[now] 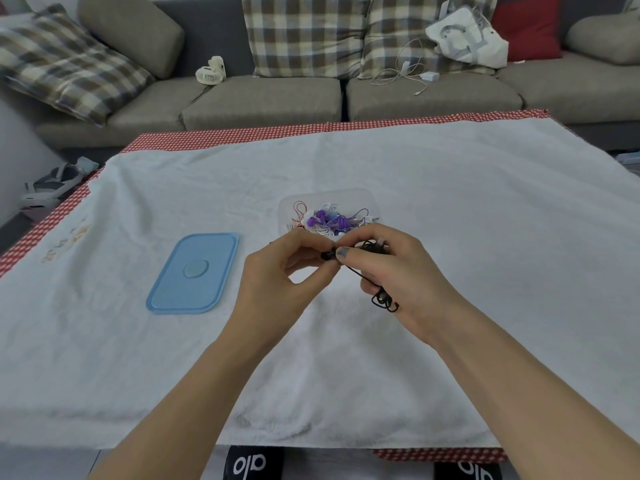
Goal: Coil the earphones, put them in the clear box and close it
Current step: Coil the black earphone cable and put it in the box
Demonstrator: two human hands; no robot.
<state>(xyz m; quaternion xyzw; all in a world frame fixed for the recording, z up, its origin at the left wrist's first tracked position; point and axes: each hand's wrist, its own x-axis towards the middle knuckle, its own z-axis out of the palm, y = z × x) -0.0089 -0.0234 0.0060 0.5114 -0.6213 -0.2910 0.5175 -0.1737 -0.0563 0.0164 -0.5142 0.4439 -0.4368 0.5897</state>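
- White towelling covers my desk (450,209), with a grey sofa (259,102) behind it.
- My right hand (398,282) curls round the black earphones (382,299); the bundle sits in the palm, loops poking out low by the little finger.
- My left hand (277,271) pinches the loose end, an earbud, against my right thumb; the short cord runs down and right from there.
- Beyond my knuckles, just past them, the clear box (294,202) stands open, already holding purple, white and red sets.
- Well to my left lies the blue lid (194,273), flat, nearer my left hand.
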